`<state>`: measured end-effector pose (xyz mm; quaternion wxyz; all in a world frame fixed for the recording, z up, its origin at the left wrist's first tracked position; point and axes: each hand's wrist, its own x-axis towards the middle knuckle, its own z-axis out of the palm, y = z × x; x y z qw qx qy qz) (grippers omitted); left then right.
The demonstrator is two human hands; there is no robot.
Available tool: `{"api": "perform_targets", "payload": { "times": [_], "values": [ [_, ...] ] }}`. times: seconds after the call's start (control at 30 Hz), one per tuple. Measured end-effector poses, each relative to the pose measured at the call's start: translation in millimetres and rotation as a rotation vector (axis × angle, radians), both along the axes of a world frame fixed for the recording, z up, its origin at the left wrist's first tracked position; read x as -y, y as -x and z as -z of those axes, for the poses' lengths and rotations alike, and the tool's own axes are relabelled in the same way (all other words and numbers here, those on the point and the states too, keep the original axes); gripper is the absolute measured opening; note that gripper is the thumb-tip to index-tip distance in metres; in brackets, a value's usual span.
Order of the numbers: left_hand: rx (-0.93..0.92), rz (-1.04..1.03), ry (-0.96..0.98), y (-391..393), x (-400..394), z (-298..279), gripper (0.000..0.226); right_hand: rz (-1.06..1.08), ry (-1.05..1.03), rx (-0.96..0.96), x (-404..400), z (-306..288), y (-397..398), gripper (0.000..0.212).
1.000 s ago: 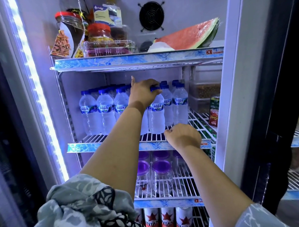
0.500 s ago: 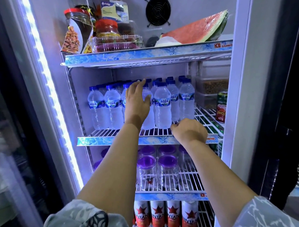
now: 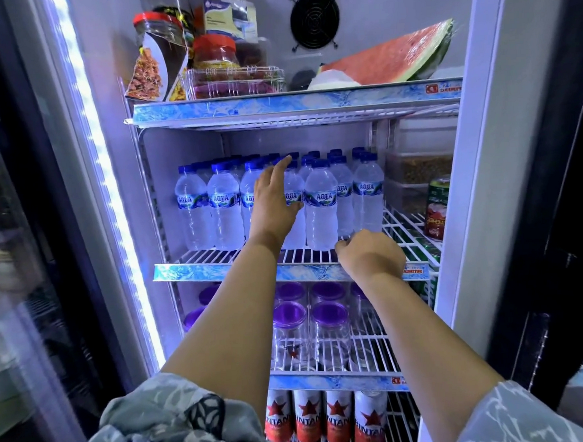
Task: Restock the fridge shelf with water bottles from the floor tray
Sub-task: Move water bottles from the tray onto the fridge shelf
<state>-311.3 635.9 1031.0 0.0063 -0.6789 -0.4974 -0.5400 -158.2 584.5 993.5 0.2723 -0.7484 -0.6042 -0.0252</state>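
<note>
Water bottles (image 3: 320, 203): small clear plastic bottles with blue caps and blue labels, packed in rows on the middle fridge shelf (image 3: 285, 273), filling its left and centre. The floor tray is out of view.
Fridge shelf: white wire grid with a glossy blue-printed front strip. The thin bars give narrow bases little flat footing, so in my judgement a nudged bottle may rock.
Risk, front row: one bottle stands forward of its neighbours near the front edge. A sideways push from either hand could tip it off the shelf, or knock the row like skittles.
Risk, right side: brown-filled plastic containers (image 3: 418, 172) and a printed can (image 3: 437, 207) stand close by, so a hard shove rightwards could crowd them.
Left hand (image 3: 272, 205): lies against the front bottles, index finger stretched up to cap height, thumb touching a label, fingers loosely spread and gripping nothing.
Right hand (image 3: 372, 255): rests on the shelf's front edge just beside the forward bottle's base, fingers curled under. Whether they pinch anything I cannot tell.
Lower shelves: purple-lidded clear jars (image 3: 330, 332) and red-starred cans (image 3: 307, 417), smooth and cylindrical, sit right below where a dropped bottle would fall.
</note>
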Motion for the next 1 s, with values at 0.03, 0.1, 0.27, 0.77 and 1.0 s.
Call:
{"api": "perform_targets", "payload": {
  "times": [0.03,0.1,0.27,0.77,1.0],
  "values": [
    [-0.018,-0.009,0.000,-1,0,1,0.076,-0.002,-0.004,-0.001,0,0,0,0.037],
    [-0.072,-0.036,-0.010,-2,1,4,0.077,-0.003,-0.010,0.000,0,1,0,0.037],
    [-0.108,-0.120,-0.180,-10,3,1,0.063,-0.010,-0.010,0.002,0,2,0,0.038],
    [-0.309,-0.241,-0.101,-27,-14,-29,0.069,-0.024,-0.055,0.036,-3,6,-1,0.043],
    [-0.348,-0.277,-0.052,-29,-14,-29,0.071,-0.032,-0.062,0.033,0,5,-2,0.042]
  ]
}}
